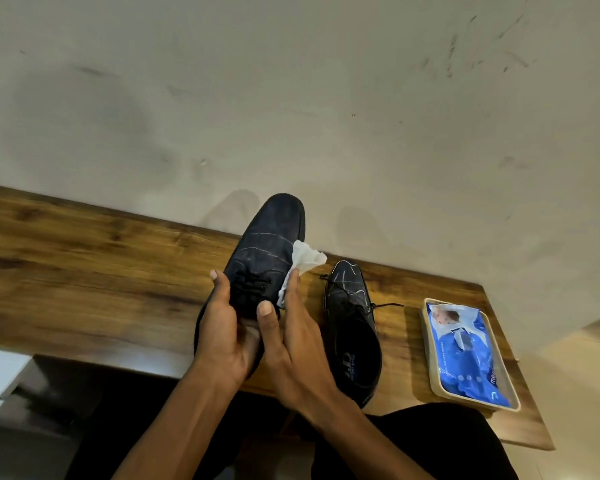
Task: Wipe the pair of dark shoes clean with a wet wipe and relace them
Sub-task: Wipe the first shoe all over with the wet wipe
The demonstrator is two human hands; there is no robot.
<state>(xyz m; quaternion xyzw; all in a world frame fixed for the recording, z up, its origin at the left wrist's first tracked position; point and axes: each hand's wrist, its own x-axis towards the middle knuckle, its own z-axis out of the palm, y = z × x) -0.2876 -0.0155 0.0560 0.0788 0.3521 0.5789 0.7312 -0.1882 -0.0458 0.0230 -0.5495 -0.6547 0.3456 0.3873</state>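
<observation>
Shoe [264, 258]: dark, held up above the table's [94, 271] front edge, toe pointed at the wall [291, 98], pale streaks seen across its upper

Left hand [222, 334]: fingers curled round the shoe's heel and left side, a fingertip laid on the upper near the eyelets

Right hand [291, 344]: wipe [303, 263] pinched against the shoe's right side, thumb laid across the tongue area

Wipe: white, crumpled, its loose end projecting beyond the fingers to the right of the shoe

Second shoe [352, 323]: dark, set on the table just right of the hands, toe towards the wall, laces [385, 305] undone and trailed to either side

Wipes pack [465, 351]: blue, kept in a beige tray [430, 368] near the table's right edge

Wall: pale, scuffed, met by the table's back edge
</observation>
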